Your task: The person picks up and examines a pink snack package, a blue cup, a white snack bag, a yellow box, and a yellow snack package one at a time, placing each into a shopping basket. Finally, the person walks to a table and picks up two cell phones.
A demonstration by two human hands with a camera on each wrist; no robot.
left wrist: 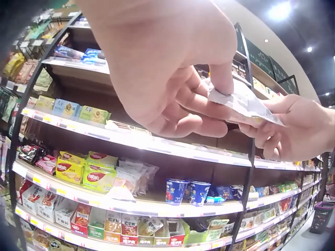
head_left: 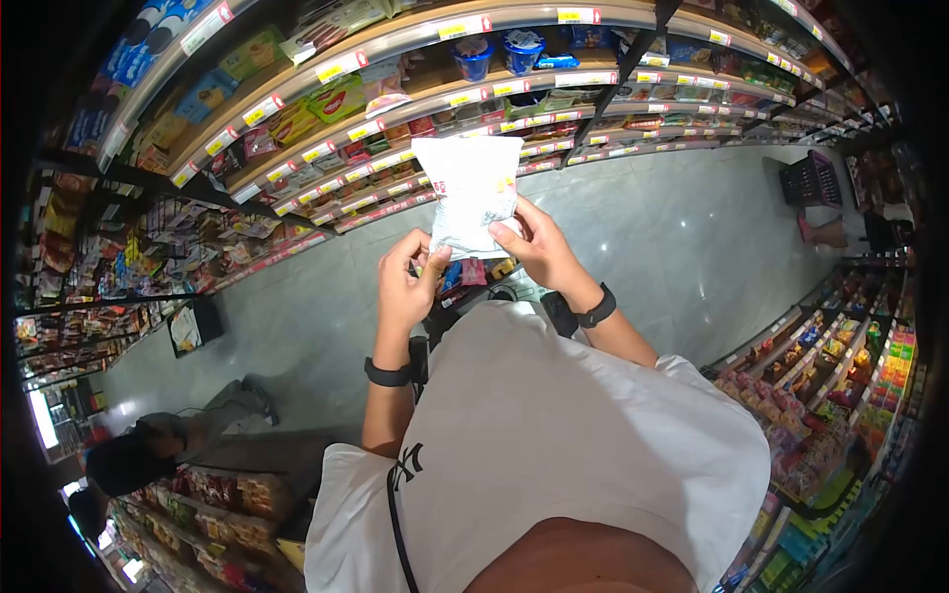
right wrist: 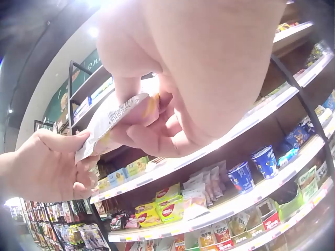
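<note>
A whitish snack bag (head_left: 467, 188) with small red and yellow print is held up in front of the chest. My left hand (head_left: 403, 282) pinches its lower left corner between thumb and fingers. At the lower right edge, my right hand (head_left: 546, 255) grips the bag, thumb on the near face and fingers behind. The left wrist view shows the bag (left wrist: 241, 104) edge-on between both hands. A barcode shows on the bag's end seam (right wrist: 118, 112) in the right wrist view. Black bands circle both wrists.
Shelves of packets stand ahead, with blue cups (head_left: 474, 59) and yellow and green packs (left wrist: 84, 170) on them. Grey floor (head_left: 652, 227) runs along the aisle. A dark shopping basket (head_left: 811, 183) is at the far right. Another person (head_left: 148, 450) is at the lower left, near more shelves.
</note>
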